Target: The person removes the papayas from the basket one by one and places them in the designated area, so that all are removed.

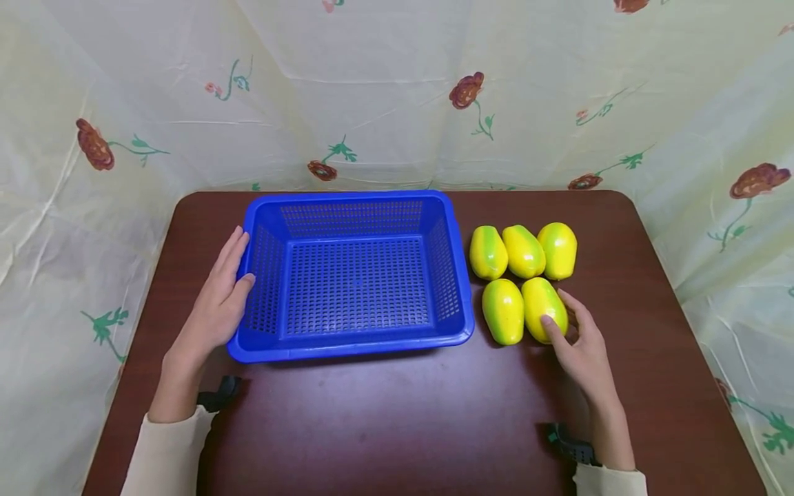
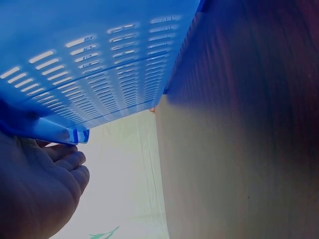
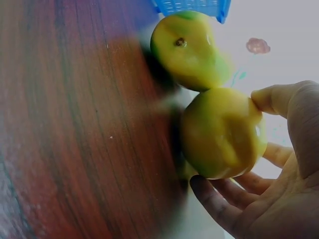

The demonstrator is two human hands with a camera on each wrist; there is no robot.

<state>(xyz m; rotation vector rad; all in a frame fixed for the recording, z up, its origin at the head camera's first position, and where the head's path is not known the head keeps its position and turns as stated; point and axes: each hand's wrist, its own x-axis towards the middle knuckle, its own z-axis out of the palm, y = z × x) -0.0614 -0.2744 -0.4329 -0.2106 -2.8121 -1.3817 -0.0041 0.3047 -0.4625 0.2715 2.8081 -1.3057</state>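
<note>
A blue plastic basket (image 1: 356, 286) with slotted walls stands on the brown table. My left hand (image 1: 218, 296) rests against its left rim, fingers mostly straight and thumb at the edge. In the left wrist view, that hand (image 2: 40, 184) is beside the rim, below the slotted wall. Right of the basket lie several glossy yellow-green papayas (image 1: 524, 251) in two rows. My right hand (image 1: 583, 348) holds the front right papaya (image 1: 544, 310), thumb on one side and fingers around the other. In the right wrist view, this papaya (image 3: 224, 134) touches its neighbour (image 3: 187, 47).
The brown table (image 1: 384, 420) has a far edge along a pale curtain (image 1: 384, 96) with printed flowers. Dark bands (image 1: 220, 394) are on both wrists. The basket's right rim stands close beside the left papayas.
</note>
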